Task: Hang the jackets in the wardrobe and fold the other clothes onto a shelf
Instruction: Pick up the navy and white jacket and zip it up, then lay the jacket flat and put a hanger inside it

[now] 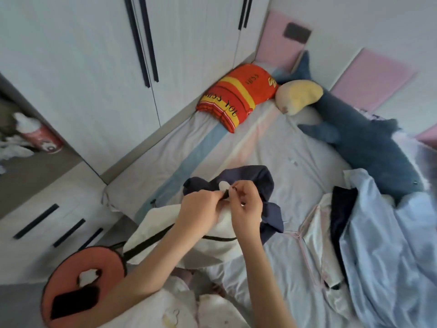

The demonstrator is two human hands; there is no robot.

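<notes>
Hard to say exactly what I'm pinching here. My left hand (198, 210) and right hand (247, 205) meet right over the jacket (212, 247). The fingers (243, 188) of both are curled tight on a small dark bit at the top of its black zipper (151, 242). My knuckles cover the actual spot, so I can't tell if it's the zip pull or just the edge.

The jacket sits bunched up on the near-left part of the bed (236, 143), its lower end hidden behind my forearms. It's cream-white cloth with a navy section (250, 178) crumpled behind the hands, and it looks soft and matte.

To the right, a shiny pale blue garment (390, 233) is heaped partly over a dark one (343, 214), and the blue one runs out of frame. Further back there's a fuzzy blue shark plush (369, 143) and a beige-and-yellow plush (298, 97). An orange-red pillow (238, 95) sits in the corner against the white wardrobe doors (94, 67). Bottom left is a round orange thing (94, 259) with black patches, partly cut off, no idea what it is. The open shelf (28, 138) far left is just a blur.
</notes>
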